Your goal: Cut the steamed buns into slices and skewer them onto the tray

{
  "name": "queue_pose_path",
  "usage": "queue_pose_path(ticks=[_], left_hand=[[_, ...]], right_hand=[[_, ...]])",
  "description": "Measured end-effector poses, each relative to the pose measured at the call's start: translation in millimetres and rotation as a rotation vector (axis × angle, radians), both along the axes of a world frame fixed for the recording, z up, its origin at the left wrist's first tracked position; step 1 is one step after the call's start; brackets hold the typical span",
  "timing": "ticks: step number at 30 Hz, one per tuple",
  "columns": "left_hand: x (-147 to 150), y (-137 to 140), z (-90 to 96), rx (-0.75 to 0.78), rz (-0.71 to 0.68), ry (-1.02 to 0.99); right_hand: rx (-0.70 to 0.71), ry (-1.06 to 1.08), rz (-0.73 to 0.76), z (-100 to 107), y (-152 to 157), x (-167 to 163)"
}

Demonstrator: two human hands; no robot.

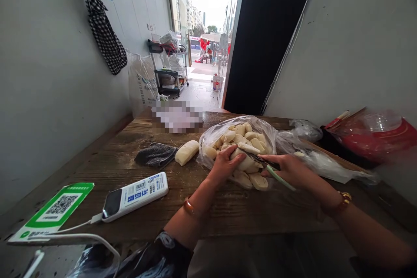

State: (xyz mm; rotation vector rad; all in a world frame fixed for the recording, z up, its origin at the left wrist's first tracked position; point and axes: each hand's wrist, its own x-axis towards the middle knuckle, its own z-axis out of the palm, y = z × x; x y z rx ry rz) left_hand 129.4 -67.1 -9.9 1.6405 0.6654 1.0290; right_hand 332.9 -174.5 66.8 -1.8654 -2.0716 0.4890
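A clear plastic bag (206, 141) lies open on the table, heaped with pale pieces of steamed bun (240, 129). Over its near side, my left hand (225, 163) is closed around a larger white steamed bun (248, 164). My right hand (288, 171) grips what look like scissors (280, 178), with dark blades and a pale green handle. Their blades reach in at the bun, close to my left thumb; the exact contact is partly hidden. Several cut pieces (250, 180) rest at the bag's near edge. One whole steamed bun (186, 152) sits left of the bag.
A dark cloth (155, 154), a white power bank (137, 195) with a cable, and a green QR-code card (58, 210) lie on the wooden table (182, 213). Crumpled plastic (329, 163) and a red bag (384, 139) are at the right. A shelf cart (167, 67) stands near the doorway.
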Motion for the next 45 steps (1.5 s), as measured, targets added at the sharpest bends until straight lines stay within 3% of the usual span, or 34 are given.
queue_pose_path(ticks=[3, 8, 14, 23, 27, 33, 45], left_hand=[[1, -1, -1.7, -0.053, -0.001, -0.072], [5, -2, -6.1, -0.367, -0.113, -0.363], [3, -4, -0.8, -0.638, -0.204, -0.478], [3, -9, 7.8, -0.572, -0.220, -0.518], [4, -11, 8.6, -0.521, -0.229, -0.524], [5, -13, 9.8, -0.487, -0.251, -0.528], [5, -15, 10.0, -0.460, -0.295, -0.549]], right_hand=[[-0.011, 0.092, 0.019, -4, 9, 3], [-0.116, 0.289, -0.142, -19, 36, 21], [-0.057, 0.254, -0.294, -36, 35, 37], [0.051, 0.087, -0.144, 4, -26, 21], [0.039, 0.044, -0.129, 8, -40, 19], [-0.020, 0.041, -0.092, 6, -45, 17], [-0.154, 0.013, -0.031, 26, -39, 4]])
